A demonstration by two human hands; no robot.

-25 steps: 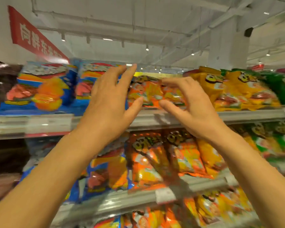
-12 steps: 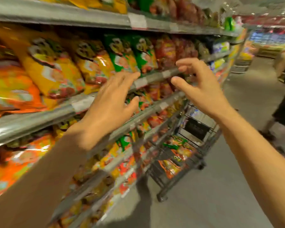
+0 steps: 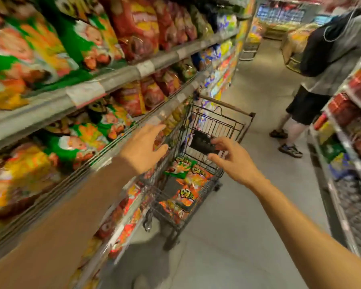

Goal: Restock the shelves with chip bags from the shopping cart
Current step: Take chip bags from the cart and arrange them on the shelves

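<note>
A dark wire shopping cart [image 3: 223, 122] stands in the aisle against the shelves on the left. Several orange chip bags [image 3: 188, 195] and a green one [image 3: 180, 168] lie in its basket. My left hand [image 3: 143, 149] hovers open above the cart's near left rim, fingers spread, holding nothing. Over the cart's right side my right hand [image 3: 236, 158] is stretched out, open and empty. The shelves [image 3: 104, 82] on the left are packed with green, red and orange chip bags.
A person in a grey top and dark shorts [image 3: 325, 65] stands in the aisle at the right, past the cart. Another shelf unit [image 3: 342, 147] with goods runs along the right edge. Grey floor [image 3: 233, 236] lies between the two shelf rows.
My view has swung from the upper shelf down and right to the cart. Both hands left the orange bags on the shelf and dropped, empty, to above the cart.
</note>
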